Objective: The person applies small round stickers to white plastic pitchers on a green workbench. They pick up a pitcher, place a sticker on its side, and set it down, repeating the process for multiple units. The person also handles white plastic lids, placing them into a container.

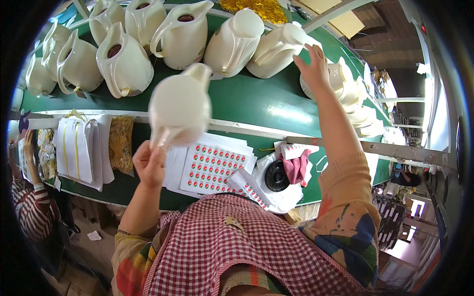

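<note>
My left hand [149,165] is closed around the handle of a white jug [180,106]. That jug is raised above the bench, its spout pointing away from me, and it is slightly blurred. Stretched forward, my right hand [315,67] has its fingers apart, close to the pale top of another white jug [275,53] on the conveyor; whether the fingertips touch it I cannot tell. Beside that one stands a white jug with a rounded top [236,43]. Farther left, an uncovered white jug [183,37] shows a dark round opening.
Several more white jugs [126,64] line the green belt [197,111]. Sticker sheets [212,170] lie before me, with a black tape roll [276,175] and a pink cloth [295,167] to their right. Gold ties [121,140] and another person's striped sleeve [34,209] are at left.
</note>
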Demonstrator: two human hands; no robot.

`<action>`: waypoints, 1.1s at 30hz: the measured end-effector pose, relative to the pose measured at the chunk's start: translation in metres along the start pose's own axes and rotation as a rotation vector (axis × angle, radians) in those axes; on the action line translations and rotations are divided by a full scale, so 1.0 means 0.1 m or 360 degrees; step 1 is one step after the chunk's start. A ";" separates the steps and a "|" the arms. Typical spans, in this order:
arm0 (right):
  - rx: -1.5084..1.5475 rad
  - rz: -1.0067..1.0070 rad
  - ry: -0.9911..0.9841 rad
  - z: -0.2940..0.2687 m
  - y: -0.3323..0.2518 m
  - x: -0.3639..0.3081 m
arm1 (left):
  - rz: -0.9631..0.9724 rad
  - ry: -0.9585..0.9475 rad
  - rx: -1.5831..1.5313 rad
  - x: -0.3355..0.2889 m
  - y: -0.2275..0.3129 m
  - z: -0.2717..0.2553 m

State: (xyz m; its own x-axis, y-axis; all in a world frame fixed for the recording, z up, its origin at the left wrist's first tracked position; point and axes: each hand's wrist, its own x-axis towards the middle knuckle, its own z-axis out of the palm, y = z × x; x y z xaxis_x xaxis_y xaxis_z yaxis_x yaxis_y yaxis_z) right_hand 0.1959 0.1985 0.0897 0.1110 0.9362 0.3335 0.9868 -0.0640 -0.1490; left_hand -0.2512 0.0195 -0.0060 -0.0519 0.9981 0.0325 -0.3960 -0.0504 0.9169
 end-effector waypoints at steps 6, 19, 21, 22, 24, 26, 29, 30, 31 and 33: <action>-0.0198 0.0162 -0.0187 0.14 -0.10 0.82 | 0.0262 0.0261 0.0120 0.22 -0.21 -0.47; 0.0338 0.0120 -0.0451 0.57 0.40 1.09 | 0.1015 -0.0633 0.0814 0.30 -0.04 0.60; 0.0382 0.0048 -0.0284 0.72 0.51 1.02 | 0.0393 -0.0808 0.0445 0.72 -0.40 1.42; 0.0371 0.0036 -0.0309 0.71 0.47 1.01 | 0.0241 -0.0720 0.0491 1.01 -0.58 1.80; 0.0339 -0.0012 -0.0362 0.61 0.30 0.97 | 0.0542 -0.0533 0.0692 1.54 -1.12 2.37; 0.0308 -0.0060 -0.0363 0.50 0.32 0.93 | 0.0635 -0.0393 0.0907 1.87 -1.39 2.77; 0.0409 0.0020 -0.0384 0.30 0.33 0.72 | 0.0275 -0.0473 0.1160 2.05 -1.53 2.98; 0.0390 0.0070 -0.0396 0.23 0.32 0.61 | 0.0096 -0.0658 0.1107 2.05 -1.45 2.92; 0.0379 0.0117 -0.0413 0.17 0.24 0.50 | -0.0087 -0.0836 0.1056 2.05 -1.38 2.83; 0.0206 -0.0015 -0.0321 0.01 0.09 0.23 | -0.0022 -0.0898 0.0974 1.80 -1.24 2.66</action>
State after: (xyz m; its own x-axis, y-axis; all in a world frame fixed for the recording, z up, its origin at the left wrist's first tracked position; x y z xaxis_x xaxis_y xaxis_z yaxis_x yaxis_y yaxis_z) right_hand 0.2072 0.2199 0.0950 0.0633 0.9874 0.1449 0.9628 -0.0222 -0.2691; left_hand 0.0319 0.2141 -0.0081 0.4811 0.8743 0.0647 0.1838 -0.1728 0.9677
